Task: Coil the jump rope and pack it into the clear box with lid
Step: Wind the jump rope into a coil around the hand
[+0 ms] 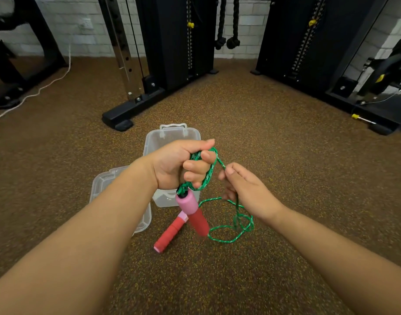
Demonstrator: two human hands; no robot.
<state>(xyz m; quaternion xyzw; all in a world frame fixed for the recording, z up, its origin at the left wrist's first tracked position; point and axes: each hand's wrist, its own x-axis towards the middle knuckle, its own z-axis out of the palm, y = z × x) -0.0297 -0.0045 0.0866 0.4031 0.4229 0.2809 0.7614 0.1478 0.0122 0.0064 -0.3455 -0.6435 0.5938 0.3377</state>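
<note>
My left hand (179, 164) is closed around several loops of the green jump rope (209, 171). One pink and red handle (192, 212) hangs below that fist. My right hand (242, 187) pinches a strand of the same rope just right of the loops. Loose rope (238, 226) trails down onto the floor in a tangle. The second red handle (170, 235) lies on the floor. The clear box (170, 139) stands open on the floor behind my left hand, partly hidden. Its clear lid (117, 178) lies to the left under my left forearm.
Speckled brown rubber floor (285, 178) all around. Black gym machine frames (131, 105) and weight stacks (308, 53) stand behind the box. A white cable (36, 92) runs along the floor at far left. A yellow-tipped pin (360, 118) lies at right.
</note>
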